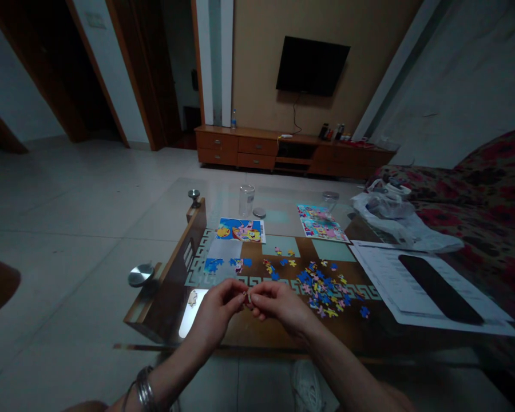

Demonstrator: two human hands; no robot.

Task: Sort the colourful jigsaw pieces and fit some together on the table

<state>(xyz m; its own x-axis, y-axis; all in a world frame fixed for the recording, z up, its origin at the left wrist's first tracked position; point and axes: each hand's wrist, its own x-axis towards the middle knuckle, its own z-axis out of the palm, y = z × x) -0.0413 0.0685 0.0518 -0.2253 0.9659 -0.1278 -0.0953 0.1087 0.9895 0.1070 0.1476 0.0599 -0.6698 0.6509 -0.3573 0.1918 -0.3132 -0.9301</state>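
My left hand point(225, 303) and my right hand point(274, 303) meet above the near edge of the glass table, fingertips pinched together. Between them is a small puzzle piece point(248, 298), mostly hidden by the fingers. Just beyond the hands, a few joined blue puzzle pieces point(214, 264) lie on the glass, with more pieces point(240, 264) to their right. A heap of loose puzzle pieces point(324, 289) in blue, yellow and pink spreads to the right of my right hand. Behind lies a picture card point(240, 230) with a yellow cartoon figure on blue.
A second picture card point(323, 223), an empty clear jar point(246, 200), its lid point(260, 213) and another jar point(329, 201) stand farther back. Papers point(381, 280) with a dark phone-like slab point(438, 289) and a plastic bag point(395, 220) occupy the right. A white phone-like panel point(189, 317) lies left.
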